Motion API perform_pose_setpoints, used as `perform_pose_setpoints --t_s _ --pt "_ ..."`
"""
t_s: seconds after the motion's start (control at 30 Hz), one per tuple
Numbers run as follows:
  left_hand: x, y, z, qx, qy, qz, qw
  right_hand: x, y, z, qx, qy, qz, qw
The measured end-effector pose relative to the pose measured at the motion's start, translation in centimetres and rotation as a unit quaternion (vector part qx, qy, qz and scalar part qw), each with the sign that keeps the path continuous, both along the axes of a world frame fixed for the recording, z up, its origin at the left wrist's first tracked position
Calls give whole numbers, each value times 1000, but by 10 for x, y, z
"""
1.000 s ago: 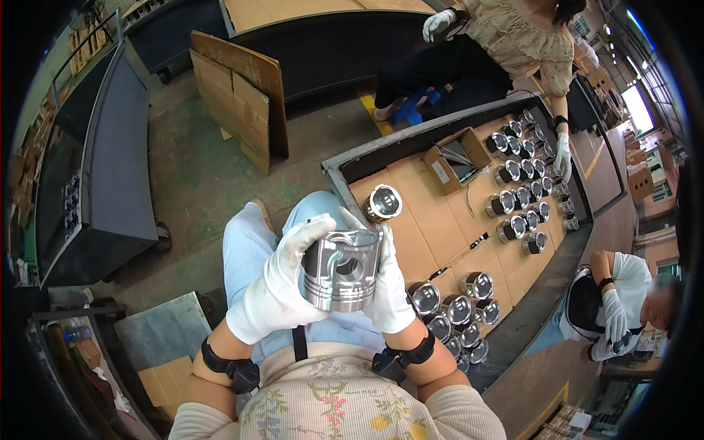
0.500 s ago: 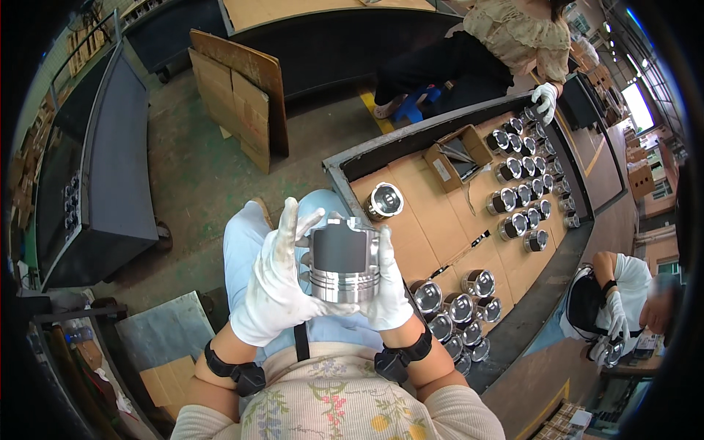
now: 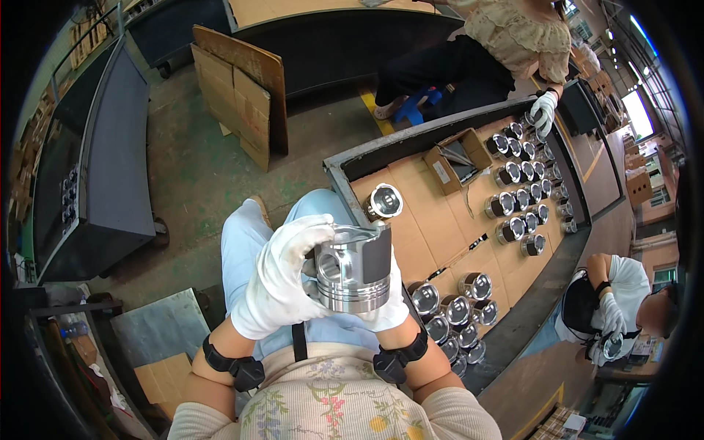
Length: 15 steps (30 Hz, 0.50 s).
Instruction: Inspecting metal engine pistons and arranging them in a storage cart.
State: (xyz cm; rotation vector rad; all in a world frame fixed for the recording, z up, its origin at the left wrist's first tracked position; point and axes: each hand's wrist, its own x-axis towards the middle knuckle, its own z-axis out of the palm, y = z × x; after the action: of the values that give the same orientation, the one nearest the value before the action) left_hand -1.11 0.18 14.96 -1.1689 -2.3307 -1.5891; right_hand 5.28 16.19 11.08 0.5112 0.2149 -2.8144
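Between my two white-gloved hands, above my lap, is a large silver engine piston (image 3: 370, 257) with a dark coated skirt. Its ring grooves face down, and the round pin hole shows on its left side. My left hand (image 3: 275, 282) is closed round the left side, fingers curled over the upper edge. Against the right and underside rests my right hand (image 3: 389, 312), its fingers mostly hidden behind the metal. The nearest other piston (image 3: 384, 201) stands alone on the cardboard-lined bench just beyond.
To my right, the bench (image 3: 411, 242) carries a near cluster of pistons (image 3: 456, 309), rows of pistons farther off and an open carton (image 3: 458, 160). A co-worker's gloved hand (image 3: 544, 111) touches the far rows. Another person (image 3: 612, 308) handles a part at right. Cardboard sheets (image 3: 238, 103) lean ahead.
The piston has been turned, bringing its pin hole into view on the left. My left fingers, spread before, have closed over its upper edge. My right fingers have slipped behind it.
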Motion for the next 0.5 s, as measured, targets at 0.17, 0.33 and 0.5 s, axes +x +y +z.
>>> perform_pose_setpoints --t_s 0.17,0.33,0.5 --pt "5 5 5 -14 107 37 994 -4 -2 1 -129 -9 -1 992" --pt "10 5 -9 -22 207 82 975 -6 -10 24 -50 6 -16 999" --pt "14 3 -16 76 60 16 995 -11 0 27 22 -20 -9 1000"
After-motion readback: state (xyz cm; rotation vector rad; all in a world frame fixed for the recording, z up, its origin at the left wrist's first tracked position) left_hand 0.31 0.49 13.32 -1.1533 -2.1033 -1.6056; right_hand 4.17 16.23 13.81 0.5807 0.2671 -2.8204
